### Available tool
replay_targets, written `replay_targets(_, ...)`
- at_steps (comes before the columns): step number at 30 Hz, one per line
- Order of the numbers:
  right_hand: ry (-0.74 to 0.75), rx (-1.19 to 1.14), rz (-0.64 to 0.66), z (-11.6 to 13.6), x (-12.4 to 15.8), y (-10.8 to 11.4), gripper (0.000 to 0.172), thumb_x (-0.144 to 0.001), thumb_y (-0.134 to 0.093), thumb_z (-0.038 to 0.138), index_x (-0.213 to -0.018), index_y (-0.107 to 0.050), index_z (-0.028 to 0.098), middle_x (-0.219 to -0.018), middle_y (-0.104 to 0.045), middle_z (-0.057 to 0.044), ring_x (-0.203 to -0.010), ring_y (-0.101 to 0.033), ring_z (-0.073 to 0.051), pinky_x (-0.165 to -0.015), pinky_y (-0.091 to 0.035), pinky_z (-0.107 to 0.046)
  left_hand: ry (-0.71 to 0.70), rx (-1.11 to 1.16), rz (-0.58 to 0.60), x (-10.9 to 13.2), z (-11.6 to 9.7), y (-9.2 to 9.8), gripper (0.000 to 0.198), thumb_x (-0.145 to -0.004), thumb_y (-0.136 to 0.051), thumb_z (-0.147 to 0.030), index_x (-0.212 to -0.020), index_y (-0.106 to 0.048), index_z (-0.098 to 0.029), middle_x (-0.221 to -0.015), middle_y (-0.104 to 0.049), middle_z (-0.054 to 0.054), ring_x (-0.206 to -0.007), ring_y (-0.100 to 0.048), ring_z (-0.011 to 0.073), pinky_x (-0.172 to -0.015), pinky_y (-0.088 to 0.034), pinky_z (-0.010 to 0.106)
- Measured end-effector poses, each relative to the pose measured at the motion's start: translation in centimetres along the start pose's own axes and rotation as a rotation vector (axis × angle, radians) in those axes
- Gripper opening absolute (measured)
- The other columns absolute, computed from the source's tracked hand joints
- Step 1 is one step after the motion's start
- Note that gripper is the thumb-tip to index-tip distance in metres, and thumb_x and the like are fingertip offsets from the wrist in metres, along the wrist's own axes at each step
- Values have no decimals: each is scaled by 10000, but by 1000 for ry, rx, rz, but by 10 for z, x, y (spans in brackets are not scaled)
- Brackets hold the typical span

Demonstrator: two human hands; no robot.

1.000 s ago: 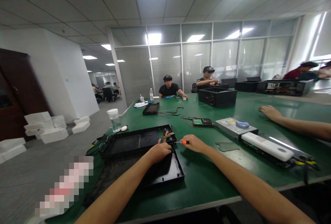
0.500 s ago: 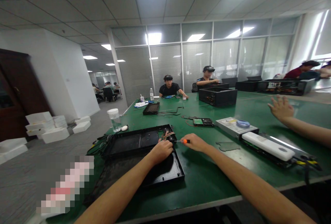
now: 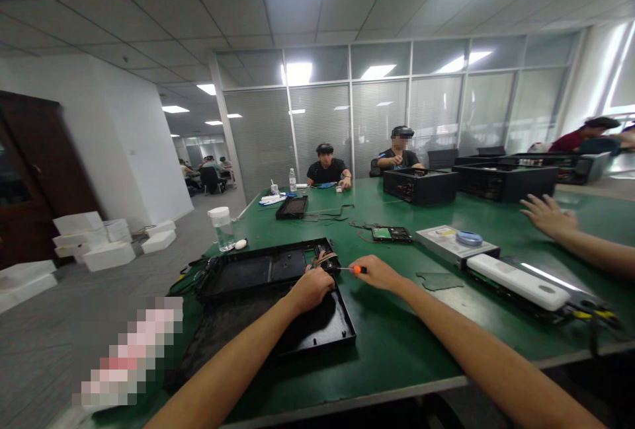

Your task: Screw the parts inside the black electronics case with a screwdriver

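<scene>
My right hand (image 3: 381,273) is wrapped round a screwdriver (image 3: 360,270) with an orange and black handle. Its thin shaft points left, to the right end of a black plastic casing (image 3: 248,273). My left hand (image 3: 313,289) is closed at that same end, just below a bundle of coloured wires (image 3: 325,258). What its fingers grip there is hidden. In front of the upper section lies a glossy black panel (image 3: 327,323), partly under my left forearm. The screwdriver's tip is too small to make out.
A lidded clear jar (image 3: 221,227) stands behind the casing. To the right lie a hard drive (image 3: 391,234), a metal drive box (image 3: 446,244) and a long white device (image 3: 518,281). Another person's hand (image 3: 550,215) reaches in from the right. Black computer cases (image 3: 421,186) stand farther back.
My hands and the screwdriver hold nearly the same position. The view shifts slightly. Across the table, a black case now stands farther right, and the co-workers' hands have moved.
</scene>
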State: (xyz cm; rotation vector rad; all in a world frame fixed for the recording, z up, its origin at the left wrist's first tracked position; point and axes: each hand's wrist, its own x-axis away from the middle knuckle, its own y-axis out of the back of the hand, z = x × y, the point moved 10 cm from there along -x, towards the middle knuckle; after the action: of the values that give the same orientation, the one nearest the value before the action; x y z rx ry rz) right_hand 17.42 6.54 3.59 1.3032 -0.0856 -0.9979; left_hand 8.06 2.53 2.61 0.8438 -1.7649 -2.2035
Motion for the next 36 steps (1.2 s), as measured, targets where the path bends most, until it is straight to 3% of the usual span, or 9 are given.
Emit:
replay_targets(8, -63, -54, -11, -3, 1, 5, 176, -774, -520, 295, -870, -590, 164, -771, -630, -40, -699, -551, -155, -667, -409, -263, 116, 50, 21, 2, 7, 3, 176, -760, -539, -183, -932, -503, -174, -932, -547, 53, -925, -475, 198, -847, -341, 339)
replay_targets(11, -211, -268, 24, -17, 4, 4, 257, -732, -551, 282, -952, -471, 177, -702, -558, 19, -586, -495, -105, -560, -396, -225, 97, 30, -12, 6, 9, 8, 253, -713, -578, -210, -945, -489, -161, -983, -523, 73, -937, -460, 208, -856, -343, 340)
replay_targets(14, -328, -605, 161, -22, 9, -9, 281, -711, -525, 210, -953, -383, 203, -654, -483, 71, -468, -420, -59, -455, -349, -179, 66, 32, 5, 10, 13, 6, 238, -705, -563, -195, -930, -493, -158, -955, -519, 69, -917, -461, 200, -853, -352, 328)
replay_targets(18, -262, -795, 210, -11, 7, 1, 260, -709, -560, 249, -918, -422, 181, -764, -533, 26, -451, -418, -39, -434, -340, -179, 53, 51, 8, 12, 19, 1, 203, -705, -560, -171, -901, -508, -158, -933, -520, 60, -901, -467, 188, -846, -359, 317)
replay_targets(20, -270, -755, 195, -13, 7, 9, 252, -761, -519, 338, -929, -452, 163, -751, -565, 0, -412, -389, -38, -388, -297, -176, 44, 68, -4, 11, 21, -1, 190, -713, -570, -174, -896, -518, -159, -932, -521, 57, -911, -468, 184, -851, -357, 314)
replay_targets(23, -311, -615, 104, -22, 8, 26, 290, -781, -489, 428, -876, -480, 155, -528, -494, 51, -358, -323, -48, -346, -217, -174, 28, 94, -24, 10, 22, -2, 184, -722, -592, -181, -894, -533, -159, -932, -525, 54, -919, -469, 177, -856, -357, 305)
replay_targets(25, -288, -529, 25, -24, 8, 39, 287, -738, -548, 436, -771, -495, 156, -470, -421, 71, -384, -338, -56, -365, -234, -176, 25, 104, -28, 9, 23, -2, 171, -722, -602, -178, -881, -542, -157, -927, -528, 53, -914, -473, 173, -852, -360, 301)
replay_targets(28, -217, -435, -54, -20, 7, 51, 280, -701, -592, 417, -689, -526, 145, -530, -457, 41, -472, -395, -73, -430, -298, -188, 23, 111, -23, 8, 23, -2, 146, -724, -602, -170, -859, -549, -153, -914, -534, 54, -900, -483, 171, -837, -369, 298)
replay_targets(36, -80, -169, -88, 13, 2, 36, 215, -734, -557, 359, -745, -596, 148, -652, -590, -10, -567, -486, -105, -548, -380, -213, 31, 108, -17, 8, 21, 0, 150, -725, -594, -157, -870, -553, -157, -912, -539, 52, -891, -483, 173, -825, -373, 293)
